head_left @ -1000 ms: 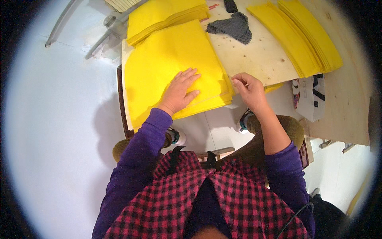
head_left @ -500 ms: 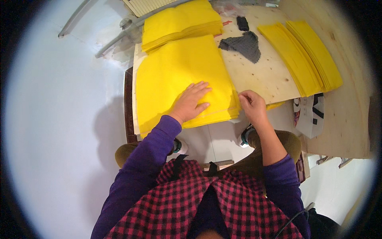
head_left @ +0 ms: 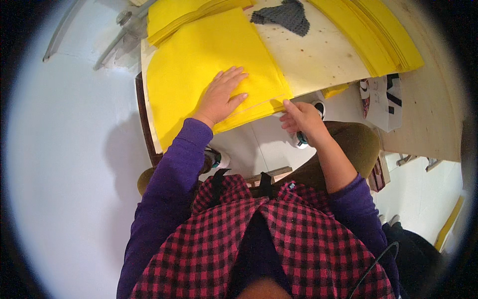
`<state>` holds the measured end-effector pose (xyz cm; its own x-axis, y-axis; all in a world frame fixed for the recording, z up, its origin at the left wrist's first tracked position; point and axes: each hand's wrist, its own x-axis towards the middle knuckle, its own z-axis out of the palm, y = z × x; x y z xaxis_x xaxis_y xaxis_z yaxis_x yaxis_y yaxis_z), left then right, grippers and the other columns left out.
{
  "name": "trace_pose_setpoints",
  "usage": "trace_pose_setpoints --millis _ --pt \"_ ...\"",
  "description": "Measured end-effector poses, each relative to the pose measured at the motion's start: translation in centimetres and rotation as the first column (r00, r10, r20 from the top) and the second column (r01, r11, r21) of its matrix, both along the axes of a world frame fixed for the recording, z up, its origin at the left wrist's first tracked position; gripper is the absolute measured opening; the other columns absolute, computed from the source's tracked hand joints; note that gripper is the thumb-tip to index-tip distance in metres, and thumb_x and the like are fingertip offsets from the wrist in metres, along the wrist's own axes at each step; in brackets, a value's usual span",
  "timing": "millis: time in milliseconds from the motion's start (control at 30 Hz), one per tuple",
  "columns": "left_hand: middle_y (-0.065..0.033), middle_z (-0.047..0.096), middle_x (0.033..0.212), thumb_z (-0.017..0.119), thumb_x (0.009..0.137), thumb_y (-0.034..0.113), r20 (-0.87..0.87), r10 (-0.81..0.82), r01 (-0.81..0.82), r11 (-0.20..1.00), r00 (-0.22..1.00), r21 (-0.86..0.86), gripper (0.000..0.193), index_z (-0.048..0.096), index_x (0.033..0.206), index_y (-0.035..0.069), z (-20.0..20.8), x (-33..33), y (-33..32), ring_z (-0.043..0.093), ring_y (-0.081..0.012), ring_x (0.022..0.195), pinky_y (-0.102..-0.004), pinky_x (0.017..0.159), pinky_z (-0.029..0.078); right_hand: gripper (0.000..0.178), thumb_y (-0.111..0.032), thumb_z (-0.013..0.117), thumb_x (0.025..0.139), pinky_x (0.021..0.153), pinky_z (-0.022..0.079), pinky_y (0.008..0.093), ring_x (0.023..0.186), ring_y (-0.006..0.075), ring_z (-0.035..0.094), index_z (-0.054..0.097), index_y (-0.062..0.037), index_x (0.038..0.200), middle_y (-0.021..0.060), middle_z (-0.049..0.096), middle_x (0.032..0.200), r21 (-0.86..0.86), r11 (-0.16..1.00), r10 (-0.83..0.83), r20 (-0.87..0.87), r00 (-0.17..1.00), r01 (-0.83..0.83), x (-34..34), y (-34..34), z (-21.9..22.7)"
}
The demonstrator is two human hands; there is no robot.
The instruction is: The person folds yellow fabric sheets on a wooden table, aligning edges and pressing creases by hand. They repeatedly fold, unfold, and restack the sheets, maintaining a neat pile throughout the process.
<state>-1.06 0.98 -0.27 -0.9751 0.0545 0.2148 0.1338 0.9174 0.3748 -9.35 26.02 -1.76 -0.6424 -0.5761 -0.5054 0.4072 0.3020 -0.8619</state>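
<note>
Checked garment (head_left: 199,254): woven-looking red-and-black squares, at 6 o'clock.
Right hand (head_left: 304,121): 1 o'clock, thumb at the stack's near corner, fingers curved below; I cannot tell whether this grip pinches a layer.
Left hand (head_left: 221,97): 11 o'clock, palm down on the stack, grip spread, thumb splayed.
Yellow stack (head_left: 199,55): flat, soft-looking, felt-like layers, 11 o'clock on the counter (head_left: 326,62) of knotted pale wood.
White bag (head_left: 383,107): smooth, creased, 2 o'clock.
Yellow strips (head_left: 368,30): long, layered, 1 o'clock.
Grey cloth (head_left: 284,17): ribbed, crumpled, 12 o'clock.
</note>
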Motion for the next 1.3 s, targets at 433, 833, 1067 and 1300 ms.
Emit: trace_pose_setpoints --millis 433,833,1067,1300 --pt "-0.0151 0.045 0.140 0.060 0.086 0.026 0.016 -0.067 0.067 0.997 0.998 0.026 0.050 0.049 0.131 0.007 0.0 -0.4 -0.5 0.037 -0.0331 0.133 -0.0456 0.111 0.025 0.034 -0.031 0.071 0.085 0.049 0.049 0.0251 0.054 0.0117 0.059 0.061 0.0011 0.083 0.0074 0.063 0.068 -0.173 0.973 -0.137 0.088 0.987 0.151 0.4 -2.4 -0.5" --pt "-0.0154 0.042 0.143 0.061 0.085 0.026 0.082 -0.090 0.089 0.996 0.992 0.017 0.052 0.048 0.133 0.007 0.6 0.1 0.7 0.035 -0.0327 0.135 -0.0444 0.113 0.024 0.034 -0.033 0.071 0.085 0.049 0.046 0.0236 0.053 0.0106 0.056 0.064 0.0002 0.085 0.0060 0.063 0.068 -0.141 0.987 -0.064 0.114 0.991 0.080 0.7 -0.5 -1.1" --pt "-0.0145 0.042 0.143 0.060 0.086 0.029 0.071 -0.058 0.059 0.998 0.996 -0.008 0.053 0.048 0.133 0.008 0.5 0.1 1.4 0.035 -0.0326 0.135 -0.0446 0.113 0.024 0.034 -0.032 0.070 0.086 0.051 0.047 0.0255 0.058 0.0113 0.057 0.063 0.0007 0.089 0.0071 0.063 0.073 -0.080 0.997 0.013 0.150 0.989 -0.001 -0.4 0.4 -1.1" --pt "-0.0145 0.044 0.141 0.060 0.087 0.031 0.044 -0.048 0.048 0.999 0.998 -0.004 0.052 0.049 0.132 0.009 0.4 0.3 1.4 0.036 -0.0327 0.134 -0.0446 0.113 0.024 0.027 -0.023 0.074 0.080 0.066 0.050 0.0308 0.068 0.0164 0.059 0.064 -0.0004 0.089 0.0086 0.064 0.077 -0.080 0.971 -0.237 -0.456 0.858 0.226 -1.5 1.7 -0.2"
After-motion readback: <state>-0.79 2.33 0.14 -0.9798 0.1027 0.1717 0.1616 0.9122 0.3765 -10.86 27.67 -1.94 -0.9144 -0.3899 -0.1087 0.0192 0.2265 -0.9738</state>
